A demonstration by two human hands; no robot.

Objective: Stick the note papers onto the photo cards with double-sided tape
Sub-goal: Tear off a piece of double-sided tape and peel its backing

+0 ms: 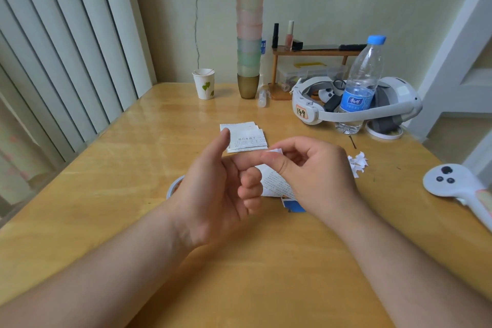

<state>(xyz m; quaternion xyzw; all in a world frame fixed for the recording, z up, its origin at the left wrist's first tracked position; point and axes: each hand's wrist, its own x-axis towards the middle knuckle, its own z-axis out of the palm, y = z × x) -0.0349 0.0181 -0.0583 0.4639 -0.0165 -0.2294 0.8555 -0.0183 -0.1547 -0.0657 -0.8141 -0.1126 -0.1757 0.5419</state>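
- On the table point(106, 194), near the middle: a stack of note papers point(246, 138).
- In front of this stack, raised above the table: left hand point(215, 189) and right hand point(311, 173), fingertips meeting.
- Under the hands: one more note paper point(277, 184) on top of a photo card point(294, 206); tape roll point(174, 186) partly hidden, left of them.
- Right of the hands: heap of paper scraps point(358, 162); further right, at the table edge, a controller point(458, 186).
- Behind, at the wall: paper cup point(204, 84) left, tower of cups point(249, 34) beside it, small shelf point(314, 52) to the right.
- Before the shelf: headset point(356, 104), water bottle point(359, 82) standing in front of it.
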